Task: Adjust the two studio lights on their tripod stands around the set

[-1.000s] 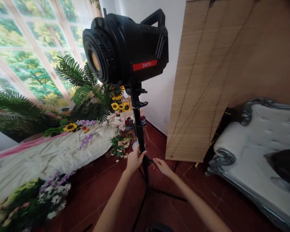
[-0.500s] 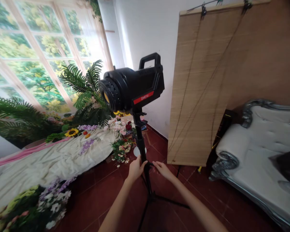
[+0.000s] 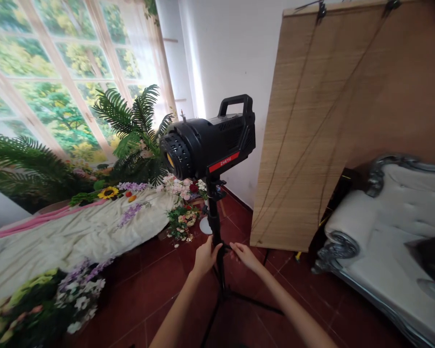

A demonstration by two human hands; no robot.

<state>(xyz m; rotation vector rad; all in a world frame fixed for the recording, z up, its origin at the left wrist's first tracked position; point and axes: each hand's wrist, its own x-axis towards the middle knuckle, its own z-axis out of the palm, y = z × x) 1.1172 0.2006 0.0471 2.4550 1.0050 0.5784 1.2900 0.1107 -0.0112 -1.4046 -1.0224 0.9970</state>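
We stand on a dark red tiled floor (image 3: 166,295), its pale joints running at a slant across the view. A black light stand (image 3: 214,223) rises from the tiles in front of us on spread legs, and on top of it sits a black lamp (image 3: 213,145) with a red ZHEYU label, its round front facing left. Our left hand (image 3: 204,256) wraps around the pole below the lamp; our right hand (image 3: 242,253) pinches a small black knob (image 3: 226,248) at the pole's right side.

To the left, we have a low surface draped in rumpled cream cloth (image 3: 141,224), with pink fabric (image 3: 32,223) along its far edge and a sunflower (image 3: 108,193) and lilac sprays (image 3: 129,215) on it. Bunched flowers (image 3: 80,302) fill the near left corner. Behind the cloth, palm fronds (image 3: 145,113) spread before a bright paned window scene (image 3: 43,96) of trees; we cannot tell whether it is printed.

Beyond the lamp is a white wall (image 3: 224,53). Right of it hangs a bamboo blind (image 3: 297,135), clipped at its top, and nearest the right edge stands a pale tufted sofa (image 3: 369,251) with silvery carved trim.
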